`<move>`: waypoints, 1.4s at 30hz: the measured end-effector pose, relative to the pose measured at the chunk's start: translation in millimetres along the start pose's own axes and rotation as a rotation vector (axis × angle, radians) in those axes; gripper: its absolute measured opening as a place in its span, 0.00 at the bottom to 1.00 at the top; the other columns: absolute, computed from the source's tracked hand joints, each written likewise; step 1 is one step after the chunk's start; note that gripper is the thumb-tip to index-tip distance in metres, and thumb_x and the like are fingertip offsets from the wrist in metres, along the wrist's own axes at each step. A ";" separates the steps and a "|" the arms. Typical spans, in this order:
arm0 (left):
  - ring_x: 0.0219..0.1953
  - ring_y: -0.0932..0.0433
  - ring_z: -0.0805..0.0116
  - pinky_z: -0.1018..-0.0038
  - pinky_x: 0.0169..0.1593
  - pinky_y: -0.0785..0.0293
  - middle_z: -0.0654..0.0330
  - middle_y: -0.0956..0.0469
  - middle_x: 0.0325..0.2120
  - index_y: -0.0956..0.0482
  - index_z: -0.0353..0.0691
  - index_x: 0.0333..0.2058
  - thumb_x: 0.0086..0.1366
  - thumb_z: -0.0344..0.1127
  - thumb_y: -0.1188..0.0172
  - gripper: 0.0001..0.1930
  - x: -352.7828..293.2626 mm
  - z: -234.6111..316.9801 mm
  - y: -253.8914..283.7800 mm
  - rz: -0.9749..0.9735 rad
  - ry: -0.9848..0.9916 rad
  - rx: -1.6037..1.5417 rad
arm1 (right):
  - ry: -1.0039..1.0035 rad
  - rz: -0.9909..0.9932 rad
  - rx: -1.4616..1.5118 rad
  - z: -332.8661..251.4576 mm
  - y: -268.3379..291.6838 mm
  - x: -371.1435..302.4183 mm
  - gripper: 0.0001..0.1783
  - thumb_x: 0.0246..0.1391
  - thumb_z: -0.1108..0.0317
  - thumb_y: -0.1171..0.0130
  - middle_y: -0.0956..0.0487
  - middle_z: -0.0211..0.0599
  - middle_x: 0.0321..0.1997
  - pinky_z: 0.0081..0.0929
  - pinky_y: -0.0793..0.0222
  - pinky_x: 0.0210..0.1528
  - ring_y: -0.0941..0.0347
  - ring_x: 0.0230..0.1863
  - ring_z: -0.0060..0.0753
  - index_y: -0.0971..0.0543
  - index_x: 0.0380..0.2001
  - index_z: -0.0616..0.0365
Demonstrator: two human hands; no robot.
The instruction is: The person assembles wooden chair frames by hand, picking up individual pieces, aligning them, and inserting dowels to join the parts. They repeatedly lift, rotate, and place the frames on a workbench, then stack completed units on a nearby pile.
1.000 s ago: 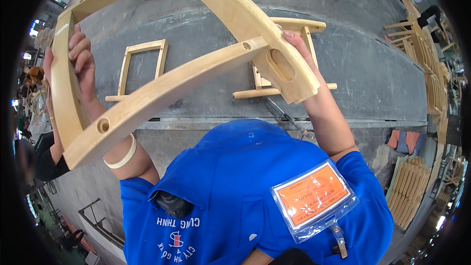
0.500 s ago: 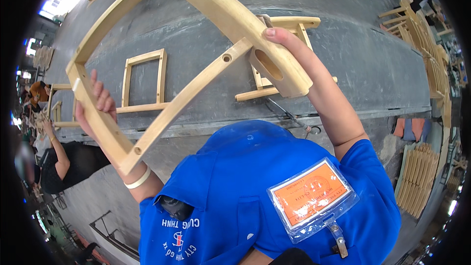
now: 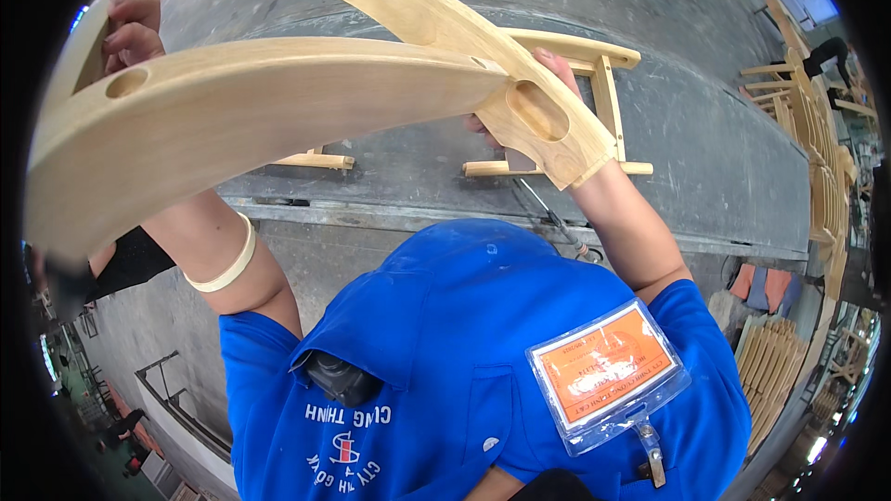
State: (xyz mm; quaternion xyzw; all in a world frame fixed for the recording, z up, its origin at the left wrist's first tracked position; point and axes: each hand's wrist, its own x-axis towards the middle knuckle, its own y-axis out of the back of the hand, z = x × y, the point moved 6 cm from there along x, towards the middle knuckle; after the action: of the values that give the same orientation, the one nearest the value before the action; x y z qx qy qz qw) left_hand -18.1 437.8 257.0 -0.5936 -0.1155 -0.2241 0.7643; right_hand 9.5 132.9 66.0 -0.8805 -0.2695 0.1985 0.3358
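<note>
The left hand curls around the near-left side of the wooden frame, which spans between both grips; probably stiff, fairly heavy and smooth, it suits holding by opposite sides. The right hand clasps the slotted rail.

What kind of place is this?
Probably a furniture workshop: a curved wooden frame held up, another frame on the grey work surface, and wooden slats laid together at the right.

Left is blocked by raised wooden frame; passage is offered through its opening and over bench right of second frame.
</note>
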 end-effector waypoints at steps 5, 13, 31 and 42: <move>0.40 0.39 0.66 0.75 0.37 0.35 0.53 0.44 0.36 0.45 0.32 0.47 0.55 0.21 0.48 0.22 7.9 -7.2 -14.9 -0.120 0.025 0.033 | 0.005 -0.011 0.048 -0.7 4.8 -6.7 0.42 0.53 0.35 0.57 0.26 0.56 0.42 0.29 0.24 0.24 0.22 0.36 0.49 0.34 0.55 0.64; 0.36 0.34 0.70 0.82 0.27 0.27 0.56 0.39 0.37 0.60 0.25 0.61 0.50 0.26 0.33 0.49 3.2 -12.0 -26.7 -0.177 0.044 0.455 | 0.054 0.094 -0.188 -14.5 0.1 -31.6 0.40 0.52 0.38 0.52 0.26 0.48 0.44 0.27 0.28 0.39 0.26 0.41 0.38 0.32 0.54 0.65; 0.50 0.29 0.63 0.68 0.56 0.33 0.53 0.29 0.48 0.39 0.33 0.58 0.68 0.37 0.51 0.23 -120.9 12.9 130.3 1.053 -0.839 1.489 | 0.501 0.068 -0.684 -13.6 24.7 -6.7 0.36 0.40 0.61 0.33 0.27 0.36 0.42 0.23 0.35 0.46 0.31 0.43 0.24 0.33 0.52 0.67; 0.50 0.29 0.65 0.69 0.52 0.32 0.56 0.29 0.48 0.38 0.32 0.56 0.62 0.38 0.42 0.27 -0.1 -127.8 121.0 0.372 0.038 0.879 | 0.735 0.227 -1.294 24.0 4.8 -13.1 0.39 0.29 0.62 0.30 0.28 0.44 0.39 0.35 0.35 0.46 0.33 0.41 0.41 0.32 0.48 0.66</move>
State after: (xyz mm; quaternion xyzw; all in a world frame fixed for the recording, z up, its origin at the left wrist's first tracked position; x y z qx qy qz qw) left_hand 28.4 338.8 119.0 -0.2203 -0.0774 -0.0242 0.9721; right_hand -11.8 133.5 48.1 -0.9339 -0.1103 -0.2728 -0.2029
